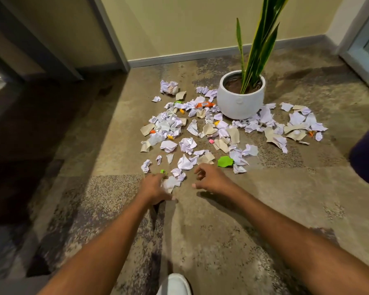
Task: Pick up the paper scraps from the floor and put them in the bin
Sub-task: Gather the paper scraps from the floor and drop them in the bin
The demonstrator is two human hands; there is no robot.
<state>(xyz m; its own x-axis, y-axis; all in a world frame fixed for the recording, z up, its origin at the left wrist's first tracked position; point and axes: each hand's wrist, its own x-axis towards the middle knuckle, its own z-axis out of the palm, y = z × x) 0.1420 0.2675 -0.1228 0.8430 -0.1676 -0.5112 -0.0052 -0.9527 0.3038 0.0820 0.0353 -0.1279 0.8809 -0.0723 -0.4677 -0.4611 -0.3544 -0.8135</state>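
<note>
1. My left grip (156,188) curls round a white scrap (172,183) on the floor (222,220), nearest first.
2. My right grip (211,179) hovers empty, loosely curled, ready for scraps (188,143) just ahead, spread toward the pot (240,103).
3. I cannot place the bin.

Two bare arms reach over a carpeted floor (296,188) strewn with paper scraps (209,128) (mostly white and beige, with a few orange, yellow, pink and green pieces). The left hand (155,188) grips a crumpled white scrap (172,183) at the near edge of the litter. The right hand (213,177) hangs just beside it, fingers loosely curled and holding nothing. A bright green scrap (225,161) lies just beyond the right hand. Behind the litter, a white pot (240,103) holding a tall green plant (258,43) stands near the wall. A dark purple object (367,158) shows at the right edge, a white shoe (175,284) at the bottom.
</note>
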